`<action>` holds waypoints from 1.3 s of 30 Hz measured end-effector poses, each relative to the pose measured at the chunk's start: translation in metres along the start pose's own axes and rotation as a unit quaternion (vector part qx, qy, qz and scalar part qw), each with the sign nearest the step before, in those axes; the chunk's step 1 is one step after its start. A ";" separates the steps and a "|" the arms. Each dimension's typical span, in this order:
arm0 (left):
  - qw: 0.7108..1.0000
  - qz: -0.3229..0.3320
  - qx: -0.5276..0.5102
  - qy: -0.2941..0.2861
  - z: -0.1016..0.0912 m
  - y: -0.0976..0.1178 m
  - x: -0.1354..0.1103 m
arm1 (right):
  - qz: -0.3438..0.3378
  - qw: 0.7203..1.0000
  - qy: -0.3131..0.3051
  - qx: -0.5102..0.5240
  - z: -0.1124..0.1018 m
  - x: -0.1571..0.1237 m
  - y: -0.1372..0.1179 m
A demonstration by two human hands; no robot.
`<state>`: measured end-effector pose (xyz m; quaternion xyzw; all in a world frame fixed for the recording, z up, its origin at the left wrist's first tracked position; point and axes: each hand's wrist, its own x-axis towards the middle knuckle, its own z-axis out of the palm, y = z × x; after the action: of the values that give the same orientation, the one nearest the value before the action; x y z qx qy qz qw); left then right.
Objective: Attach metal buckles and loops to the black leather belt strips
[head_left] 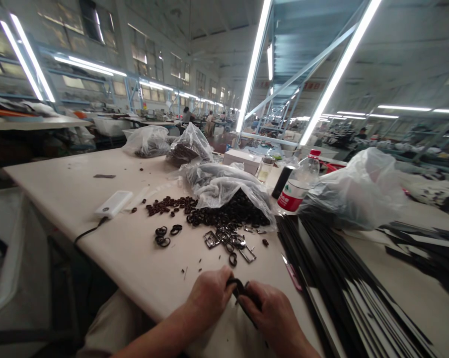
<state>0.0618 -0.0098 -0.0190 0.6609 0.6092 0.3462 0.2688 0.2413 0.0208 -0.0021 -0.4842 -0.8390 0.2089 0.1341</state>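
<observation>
Near the table's front edge, my left hand [212, 291] is closed on one end of a black strap [238, 285]. My right hand [267, 306] grips the same strap a little to the right, and the piece bends between them. Its far part runs down under my right hand, partly hidden. Just beyond my hands lies a loose pile of metal buckles [228, 237]. A few black loops [162, 237] rest to the left of the buckles. Behind them black loops [243, 209] spill from a clear plastic bag [217, 179], beside smaller dark brown loops [172, 205].
Long black strips [332, 268] cover the table's right side, with a pink-handled cutter [292, 273] along their left edge. A red-labelled bottle [296, 186] stands behind. A white power bank [114, 204] with a cable lies left. Filled bags [362, 189] stand at the back right.
</observation>
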 end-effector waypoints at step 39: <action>0.794 -0.177 -0.580 0.044 -0.020 0.003 0.035 | 0.014 0.876 -0.148 0.460 0.001 -0.005 -0.021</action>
<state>0.0489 0.0233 0.0003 0.2458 0.4115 0.6100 0.6310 0.2271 0.0072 0.0069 -0.3435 -0.6515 0.6422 0.2125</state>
